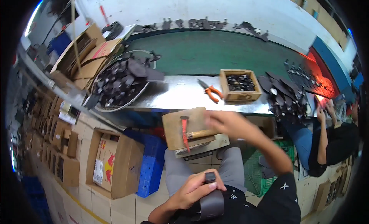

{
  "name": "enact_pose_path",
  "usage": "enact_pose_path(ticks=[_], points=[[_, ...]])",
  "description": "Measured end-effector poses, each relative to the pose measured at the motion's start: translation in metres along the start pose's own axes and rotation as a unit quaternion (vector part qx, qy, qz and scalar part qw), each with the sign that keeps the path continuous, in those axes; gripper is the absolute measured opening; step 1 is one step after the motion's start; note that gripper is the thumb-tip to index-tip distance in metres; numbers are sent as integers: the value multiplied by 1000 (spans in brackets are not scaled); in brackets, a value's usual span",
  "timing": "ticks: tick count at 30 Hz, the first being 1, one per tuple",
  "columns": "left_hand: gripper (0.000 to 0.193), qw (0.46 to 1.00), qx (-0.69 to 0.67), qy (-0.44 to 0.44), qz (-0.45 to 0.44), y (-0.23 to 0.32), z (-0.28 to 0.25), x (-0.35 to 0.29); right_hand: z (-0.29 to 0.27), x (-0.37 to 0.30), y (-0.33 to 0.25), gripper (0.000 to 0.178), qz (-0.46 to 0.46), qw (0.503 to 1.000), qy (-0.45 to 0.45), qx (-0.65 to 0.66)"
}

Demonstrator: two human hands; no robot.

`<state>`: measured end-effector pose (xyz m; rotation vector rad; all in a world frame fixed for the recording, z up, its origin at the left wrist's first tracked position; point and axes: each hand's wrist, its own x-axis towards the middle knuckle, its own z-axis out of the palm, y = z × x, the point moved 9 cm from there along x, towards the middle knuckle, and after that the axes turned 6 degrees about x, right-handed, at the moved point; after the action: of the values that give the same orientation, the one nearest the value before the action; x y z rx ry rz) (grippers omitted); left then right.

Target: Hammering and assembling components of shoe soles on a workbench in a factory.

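Note:
My left hand [192, 190] is closed around a dark grey curved piece with a black block-like end [211, 205], held close to my body above my lap. A hammer with a long red head [185, 132] and a wooden handle lies on a cardboard-covered block [173, 124] at my knees. My right hand [227, 123] is over the right side of this block, by the end of the hammer's handle. Motion smears its fingers, so whether it grips the handle cannot be made out.
On the metal-edged bench lie orange-handled pliers [210, 91], a wooden box [242, 96] of small dark parts and a round basket [127, 107] heaped with dark pieces. Behind runs a green belt [184, 54]. Blue [152, 170] and green crates [251, 172] flank my legs. Another person [326, 147] works at right.

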<state>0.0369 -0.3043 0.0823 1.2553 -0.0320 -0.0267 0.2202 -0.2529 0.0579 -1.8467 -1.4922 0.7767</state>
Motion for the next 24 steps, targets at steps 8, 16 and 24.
enact_pose_path(ticks=[8,16,24], points=[[11,820,531,117,178,40,-28,67,92,-147,-40,32,-62,800,52,594],[21,827,482,165,238,40,-23,105,16,-219,6,36,68,922,312,218],[39,417,396,738,353,234,-286,-50,-27,-267,103,25,72,823,489,279]])
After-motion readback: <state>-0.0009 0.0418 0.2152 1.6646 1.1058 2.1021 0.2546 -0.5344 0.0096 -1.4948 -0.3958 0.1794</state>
